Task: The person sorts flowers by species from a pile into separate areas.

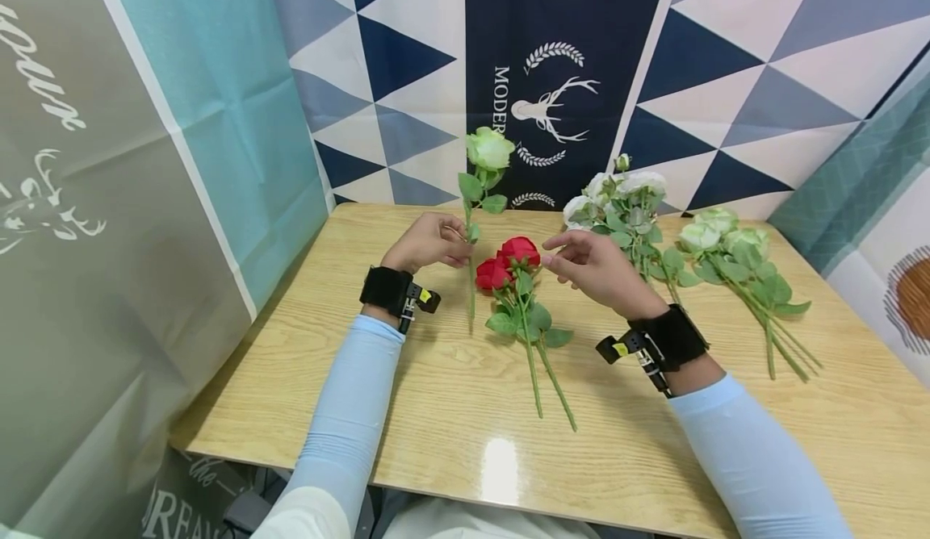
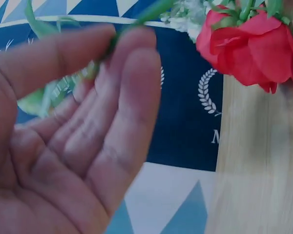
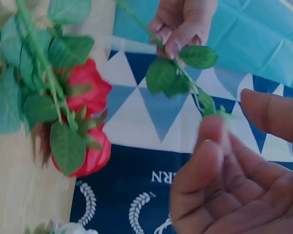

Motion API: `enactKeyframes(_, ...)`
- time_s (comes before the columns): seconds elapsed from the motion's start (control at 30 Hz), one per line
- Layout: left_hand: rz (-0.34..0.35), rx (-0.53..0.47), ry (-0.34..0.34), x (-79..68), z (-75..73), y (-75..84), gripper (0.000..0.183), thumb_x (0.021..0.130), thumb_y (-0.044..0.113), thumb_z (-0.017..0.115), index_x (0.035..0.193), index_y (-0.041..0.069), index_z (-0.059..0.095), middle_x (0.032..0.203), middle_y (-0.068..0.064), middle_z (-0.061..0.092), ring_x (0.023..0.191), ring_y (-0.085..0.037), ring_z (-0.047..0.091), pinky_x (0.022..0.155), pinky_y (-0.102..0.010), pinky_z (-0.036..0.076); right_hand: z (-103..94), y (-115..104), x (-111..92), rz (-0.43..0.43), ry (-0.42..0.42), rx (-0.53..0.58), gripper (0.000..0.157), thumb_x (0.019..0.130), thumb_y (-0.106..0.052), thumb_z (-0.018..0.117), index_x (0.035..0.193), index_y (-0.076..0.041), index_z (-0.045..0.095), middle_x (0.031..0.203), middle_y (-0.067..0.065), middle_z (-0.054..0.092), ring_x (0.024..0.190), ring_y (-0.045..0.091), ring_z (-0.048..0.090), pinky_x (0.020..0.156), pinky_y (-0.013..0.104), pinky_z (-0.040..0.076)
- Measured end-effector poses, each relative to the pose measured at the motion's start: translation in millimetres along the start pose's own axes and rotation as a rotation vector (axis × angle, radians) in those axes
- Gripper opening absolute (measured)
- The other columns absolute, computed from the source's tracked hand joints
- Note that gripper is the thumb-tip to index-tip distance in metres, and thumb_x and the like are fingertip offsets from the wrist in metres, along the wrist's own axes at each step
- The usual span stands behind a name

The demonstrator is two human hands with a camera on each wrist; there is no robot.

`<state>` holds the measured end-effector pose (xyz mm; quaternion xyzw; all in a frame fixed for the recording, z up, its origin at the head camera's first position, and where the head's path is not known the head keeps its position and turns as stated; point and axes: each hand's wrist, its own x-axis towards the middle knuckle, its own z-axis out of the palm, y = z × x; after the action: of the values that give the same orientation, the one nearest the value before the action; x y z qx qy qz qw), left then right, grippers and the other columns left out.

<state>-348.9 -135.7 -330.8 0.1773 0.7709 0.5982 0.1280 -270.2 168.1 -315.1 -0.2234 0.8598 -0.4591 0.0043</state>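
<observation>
My left hand (image 1: 436, 242) pinches the stem of a pale green rose (image 1: 490, 149) between thumb and fingers. The rose stands upright above the table, its bloom at the top and the stem end pointing down. In the left wrist view the green stem crosses the fingertips (image 2: 136, 44). To the right, my right hand (image 1: 597, 271) hovers with loosely bent fingers and nothing in its grasp. The right wrist view shows a gap between its thumb and fingers. Between the hands, two red roses (image 1: 519, 253) lie on the table, stems toward me.
White roses (image 1: 617, 194) lie at the back right of the wooden table (image 1: 291, 378). Beside them, farther right, lie more pale green roses (image 1: 726, 236) with their stems toward the front. A patterned curtain (image 1: 407, 63) hangs right behind the table's back edge.
</observation>
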Motion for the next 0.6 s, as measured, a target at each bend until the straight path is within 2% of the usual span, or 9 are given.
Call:
enactKeyframes(0.1,0.065,0.009,-0.101,2.0,6.9,1.1,0.019,0.092,-0.003,0.073,0.106,-0.003,0.059,0.092,-0.023,0.069,0.089,-0.049,0.069,0.081,-0.05,0.06,2.7,-3,-1,-0.044,0.039,0.036,0.034,0.105,-0.024,0.063,0.132,-0.004,0.062,0.104,0.014,0.069,0.085,0.021,0.065,0.074,0.034,0.052)
enactKeyframes(0.17,0.102,0.018,-0.158,2.8,12.1,2.7,0.019,0.092,-0.003,0.074,0.105,-0.003,0.06,0.089,-0.021,0.068,0.089,-0.051,0.069,0.081,-0.055,0.059,5.8,-4,-2,-0.081,0.076,0.058,0.032,0.105,-0.021,0.062,0.131,-0.002,0.064,0.106,0.015,0.069,0.087,0.019,0.065,0.075,0.031,0.053)
enactKeyframes(0.27,0.164,0.057,-0.237,2.8,21.2,6.7,0.021,0.091,-0.004,0.075,0.105,-0.001,0.06,0.085,-0.015,0.066,0.085,-0.045,0.07,0.08,-0.057,0.058,11.4,-5,-2,-0.118,0.136,0.101,0.03,0.104,-0.016,0.063,0.129,0.001,0.065,0.111,0.018,0.069,0.088,0.014,0.067,0.075,0.029,0.055)
enactKeyframes(0.33,0.207,0.087,-0.291,2.6,26.9,9.1,0.022,0.09,-0.004,0.076,0.104,0.0,0.06,0.084,-0.014,0.065,0.081,-0.04,0.07,0.079,-0.054,0.058,14.8,-5,-1,-0.126,0.159,0.124,0.03,0.104,-0.013,0.063,0.129,0.002,0.065,0.114,0.022,0.069,0.09,0.014,0.068,0.076,0.029,0.056)
enactKeyframes(0.4,0.248,0.111,-0.346,2.4,32.3,11.2,0.022,0.089,-0.004,0.076,0.103,0.001,0.06,0.083,-0.015,0.064,0.079,-0.037,0.07,0.074,-0.045,0.059,17.8,-6,-1,-0.123,0.165,0.141,0.03,0.104,-0.011,0.062,0.13,0.003,0.065,0.116,0.023,0.068,0.091,0.014,0.069,0.077,0.031,0.056)
enactKeyframes(0.47,0.26,0.107,-0.405,2.3,37.3,13.0,0.021,0.089,-0.005,0.076,0.103,0.001,0.06,0.083,-0.015,0.065,0.078,-0.035,0.07,0.069,-0.038,0.057,20.7,-7,-1,-0.106,0.16,0.162,0.033,0.103,-0.007,0.062,0.134,0.003,0.063,0.119,0.023,0.067,0.094,0.014,0.069,0.079,0.032,0.057)
enactKeyframes(0.6,0.245,0.095,-0.51,1.8,44.8,16.3,0.024,0.089,-0.01,0.072,0.108,0.0,0.063,0.084,-0.015,0.069,0.071,-0.03,0.07,0.06,-0.036,0.053,26.9,-8,-1,-0.089,0.166,0.195,0.032,0.101,-0.011,0.066,0.131,0.003,0.066,0.116,0.021,0.07,0.093,0.012,0.068,0.079,0.033,0.057)
